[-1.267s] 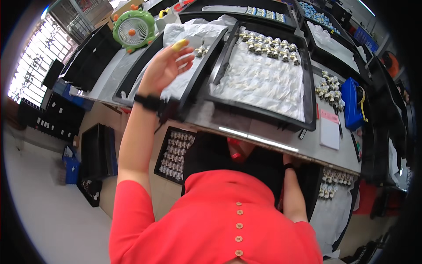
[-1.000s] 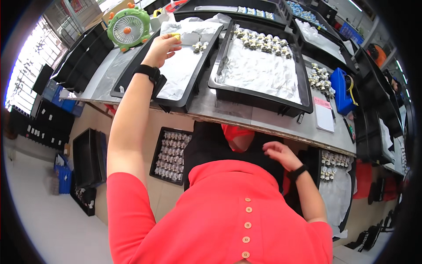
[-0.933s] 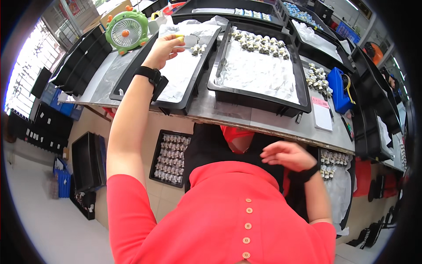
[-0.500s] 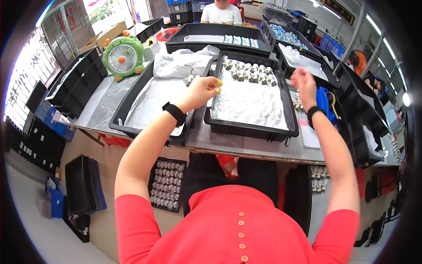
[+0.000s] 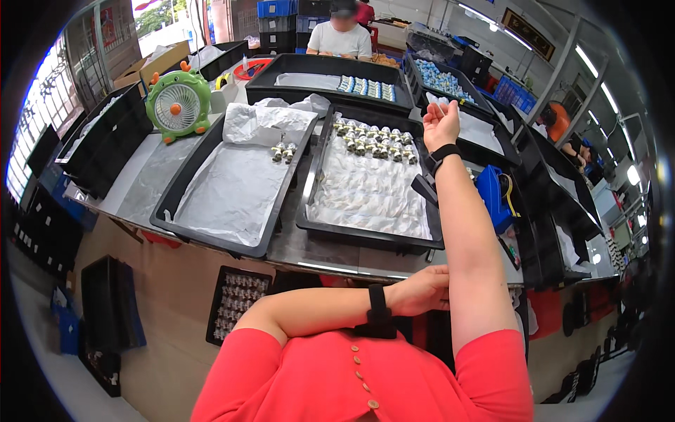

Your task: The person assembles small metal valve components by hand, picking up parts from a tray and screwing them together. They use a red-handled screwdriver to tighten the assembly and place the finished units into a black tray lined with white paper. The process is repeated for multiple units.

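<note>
My right hand point(image 5: 441, 128) is raised at the far right corner of the middle black tray point(image 5: 373, 238), beside another paper-lined tray. Its fingers are loosely bent and apart, with something whitish at their tips; I make out no object in them. My left hand point(image 5: 420, 290) is low in front of the table edge, its fingers hidden behind my right forearm. Rows of small white-and-dark figurines point(image 5: 376, 141) stand on crumpled white paper at the middle tray's far end. Several more figurines point(image 5: 284, 151) sit on paper in the left tray point(image 5: 163, 222).
A green fan point(image 5: 177, 105) stands at the table's left. Farther back, a black tray point(image 5: 256, 91) holds white-and-blue pieces, and another holds blue pieces point(image 5: 439, 77). A blue tape dispenser point(image 5: 494, 199) stands at the right. Opposite sits a person in a white shirt point(image 5: 340, 41).
My left hand has moved from above the trays down to the right, below my right forearm. My right hand has moved left and slightly up. The whole view has shifted.
</note>
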Demonstrator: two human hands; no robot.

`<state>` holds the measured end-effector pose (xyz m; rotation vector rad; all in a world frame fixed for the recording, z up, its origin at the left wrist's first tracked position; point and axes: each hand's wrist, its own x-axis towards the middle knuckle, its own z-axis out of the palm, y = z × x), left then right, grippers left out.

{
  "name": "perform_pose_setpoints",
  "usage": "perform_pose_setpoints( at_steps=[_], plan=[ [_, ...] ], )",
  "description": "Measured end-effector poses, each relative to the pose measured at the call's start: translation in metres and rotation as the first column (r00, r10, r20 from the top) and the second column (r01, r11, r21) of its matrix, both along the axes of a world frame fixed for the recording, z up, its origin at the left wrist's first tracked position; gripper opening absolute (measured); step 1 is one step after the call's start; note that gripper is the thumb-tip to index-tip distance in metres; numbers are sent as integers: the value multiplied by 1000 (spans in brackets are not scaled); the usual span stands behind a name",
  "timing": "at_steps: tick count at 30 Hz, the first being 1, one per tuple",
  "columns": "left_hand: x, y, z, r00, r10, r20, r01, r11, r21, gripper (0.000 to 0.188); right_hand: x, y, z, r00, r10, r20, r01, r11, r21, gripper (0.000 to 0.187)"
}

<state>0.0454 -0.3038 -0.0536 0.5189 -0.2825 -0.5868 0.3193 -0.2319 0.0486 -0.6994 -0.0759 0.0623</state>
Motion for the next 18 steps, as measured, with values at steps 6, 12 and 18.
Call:
perform_pose_setpoints(
  at_steps=[6, 12, 18],
  plan=[
    [9, -27, 20, 993, 113, 30, -109, 988, -109, 29, 8, -22, 6, 994, 104, -26, -103, 994, 48, 33],
    [39, -40, -1, 986, 117, 122, -115, 993, -27, 31, 11, -27, 5, 982, 187, 8, -187, 982, -7, 30],
    [62, -50, -26, 983, 112, 143, -100, 991, -85, 28, -3, -8, -13, 975, 209, 82, -190, 963, -193, 26]
  ],
)
